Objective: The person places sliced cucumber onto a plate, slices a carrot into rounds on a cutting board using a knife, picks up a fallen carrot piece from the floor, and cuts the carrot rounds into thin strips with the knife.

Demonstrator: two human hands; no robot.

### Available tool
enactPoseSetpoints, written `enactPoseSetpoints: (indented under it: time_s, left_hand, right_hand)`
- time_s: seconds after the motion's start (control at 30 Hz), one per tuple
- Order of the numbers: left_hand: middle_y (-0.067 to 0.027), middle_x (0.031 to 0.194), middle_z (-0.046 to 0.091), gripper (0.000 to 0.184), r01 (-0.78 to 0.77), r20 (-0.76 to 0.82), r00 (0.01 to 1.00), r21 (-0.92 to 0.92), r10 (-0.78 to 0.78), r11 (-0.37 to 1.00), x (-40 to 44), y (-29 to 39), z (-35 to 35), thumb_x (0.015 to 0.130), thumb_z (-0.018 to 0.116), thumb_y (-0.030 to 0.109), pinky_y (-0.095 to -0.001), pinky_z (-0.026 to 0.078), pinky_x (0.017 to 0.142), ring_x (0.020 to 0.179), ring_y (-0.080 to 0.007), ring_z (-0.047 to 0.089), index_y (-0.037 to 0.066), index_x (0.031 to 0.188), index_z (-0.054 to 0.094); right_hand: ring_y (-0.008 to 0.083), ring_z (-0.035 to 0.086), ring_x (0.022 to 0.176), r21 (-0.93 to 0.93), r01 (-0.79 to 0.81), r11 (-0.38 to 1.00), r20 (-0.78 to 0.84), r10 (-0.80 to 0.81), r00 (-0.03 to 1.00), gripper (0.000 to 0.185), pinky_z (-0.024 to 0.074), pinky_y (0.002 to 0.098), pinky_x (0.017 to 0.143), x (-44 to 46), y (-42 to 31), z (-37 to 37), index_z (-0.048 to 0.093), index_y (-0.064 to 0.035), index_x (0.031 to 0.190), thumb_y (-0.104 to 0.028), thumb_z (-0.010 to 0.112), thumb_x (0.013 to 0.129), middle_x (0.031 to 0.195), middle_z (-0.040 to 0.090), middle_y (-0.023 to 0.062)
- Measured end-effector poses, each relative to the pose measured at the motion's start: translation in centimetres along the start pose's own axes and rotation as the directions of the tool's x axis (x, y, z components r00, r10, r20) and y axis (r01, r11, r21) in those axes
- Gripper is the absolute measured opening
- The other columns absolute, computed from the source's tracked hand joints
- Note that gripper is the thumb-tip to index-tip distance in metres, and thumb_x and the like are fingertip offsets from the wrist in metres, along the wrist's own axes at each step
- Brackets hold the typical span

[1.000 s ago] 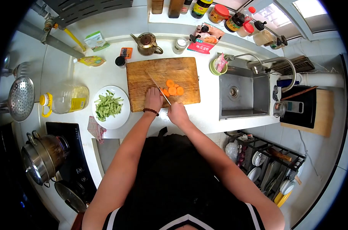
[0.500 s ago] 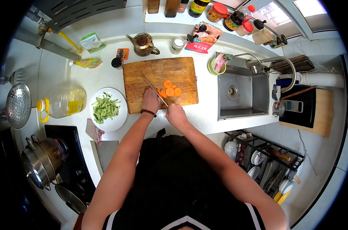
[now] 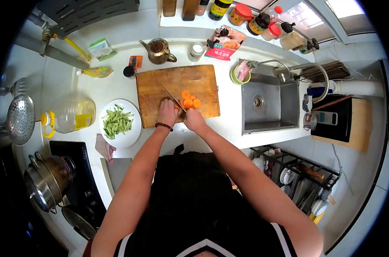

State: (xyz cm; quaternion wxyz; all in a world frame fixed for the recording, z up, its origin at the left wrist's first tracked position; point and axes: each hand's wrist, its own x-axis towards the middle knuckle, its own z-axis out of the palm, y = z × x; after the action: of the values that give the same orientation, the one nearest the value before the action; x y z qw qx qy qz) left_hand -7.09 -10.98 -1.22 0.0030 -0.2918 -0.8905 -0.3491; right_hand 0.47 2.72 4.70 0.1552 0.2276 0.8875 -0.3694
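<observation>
My right hand point(image 3: 195, 120) is closed around the handle of a kitchen knife point(image 3: 169, 93), at the near side of a wooden cutting board point(image 3: 177, 77). The blade slants up and left across the board. Just left of it, my left hand point(image 3: 167, 112) curls its fingers on a carrot, mostly hidden; a bit of orange shows by the fingertips. Several round carrot slices point(image 3: 188, 103) lie in a cluster right of the blade. A white plate point(image 3: 135, 132) of cut green vegetable strips point(image 3: 117, 122) stands left of the board.
A metal teapot point(image 3: 158, 50) and a white-lidded jar point(image 3: 196, 52) stand behind the board. The sink point(image 3: 269, 126) lies to the right, with a green cup point(image 3: 235, 77) at its corner. An oil jug point(image 3: 74, 115) stands left, beyond the plate. A cooktop point(image 3: 79, 167) is near left.
The knife and right hand have shifted slightly upward. The carrot pieces right of the blade sit closer together, and less orange shows beside my left fingertips. The view has moved a little.
</observation>
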Motion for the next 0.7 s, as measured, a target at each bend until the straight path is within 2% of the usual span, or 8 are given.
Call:
enactPoseSetpoints:
  time_s: [0.03, 0.1, 0.13, 0.23, 0.5, 0.7]
  left_hand:
    - [-0.0209, 0.092, 0.051, 0.011, 0.001, -0.014, 1.000, 0.009, -0.001, 1.000, 0.0, -0.2, -0.6, 0.083, 0.056, 0.007, -0.0509, 0.045, 0.080, 0.089, -0.0420, 0.051, 0.000, 0.088, 0.048]
    - [-0.0206, 0.093, 0.053, 0.015, 0.066, 0.075, 0.995, 0.019, -0.067, 0.998, -0.2, -0.2, -0.9, 0.081, 0.058, 0.010, -0.0505, 0.047, 0.085, 0.093, -0.0404, 0.053, 0.001, 0.090, 0.050]
    - [-0.0206, 0.093, 0.053, 0.015, 0.073, 0.071, 0.995, 0.017, -0.074, 0.997, -0.7, -0.2, -0.9, 0.081, 0.058, 0.010, -0.0505, 0.047, 0.085, 0.093, -0.0404, 0.053, 0.001, 0.090, 0.050]
    - [-0.0201, 0.093, 0.054, 0.014, 0.077, 0.077, 0.994, 0.033, -0.079, 0.996, -1.3, -0.6, -0.7, 0.081, 0.058, 0.010, -0.0504, 0.047, 0.084, 0.092, -0.0400, 0.054, 0.002, 0.090, 0.051]
    - [-0.0190, 0.098, 0.057, 0.018, 0.013, 0.012, 1.000, 0.081, -0.014, 0.997, -1.6, 0.5, -1.0, 0.082, 0.062, 0.011, -0.0487, 0.048, 0.086, 0.096, -0.0385, 0.056, 0.001, 0.095, 0.054]
    - [-0.0196, 0.100, 0.056, 0.019, 0.011, 0.082, 0.996, 0.112, -0.020, 0.994, -1.3, 0.3, -0.9, 0.083, 0.063, 0.010, -0.0480, 0.048, 0.089, 0.098, -0.0384, 0.056, 0.000, 0.097, 0.055]
  right_hand:
    - [0.0507, 0.066, 0.087, 0.052, -0.022, 0.998, -0.027, 0.024, 0.999, 0.018, 0.0543, 0.0548, 0.078, -0.2, -0.4, 0.1, 0.067, 0.0122, 0.086, -0.004, 0.061, 0.082, 0.087, 0.065, 0.0361]
    - [0.0506, 0.066, 0.087, 0.054, -0.005, 0.999, -0.061, 0.008, 0.998, 0.018, 0.0543, 0.0548, 0.077, -1.4, -1.2, -0.7, 0.067, 0.0120, 0.085, -0.004, 0.061, 0.082, 0.086, 0.065, 0.0359]
    - [0.0505, 0.066, 0.086, 0.052, 0.011, 0.999, -0.090, -0.006, 0.996, 0.018, 0.0543, 0.0548, 0.077, -2.3, -1.9, -1.2, 0.067, 0.0118, 0.085, -0.004, 0.061, 0.082, 0.086, 0.065, 0.0357]
    - [0.0504, 0.066, 0.084, -0.013, 0.017, 1.000, -0.030, -0.017, 0.999, 0.018, 0.0544, 0.0551, 0.077, -3.2, -2.4, -1.2, 0.067, 0.0120, 0.082, -0.005, 0.061, 0.083, 0.082, 0.064, 0.0357]
    - [0.0512, 0.066, 0.074, -0.046, 0.053, 0.998, -0.108, -0.057, 0.993, 0.018, 0.0556, 0.0553, 0.071, -4.3, -2.6, 0.1, 0.066, 0.0119, 0.077, -0.004, 0.060, 0.083, 0.075, 0.062, 0.0362]
    - [0.0514, 0.066, 0.075, -0.083, 0.042, 0.996, -0.098, -0.050, 0.994, 0.017, 0.0559, 0.0557, 0.070, -4.8, -2.7, -0.3, 0.066, 0.0104, 0.077, -0.004, 0.059, 0.084, 0.075, 0.062, 0.0369]
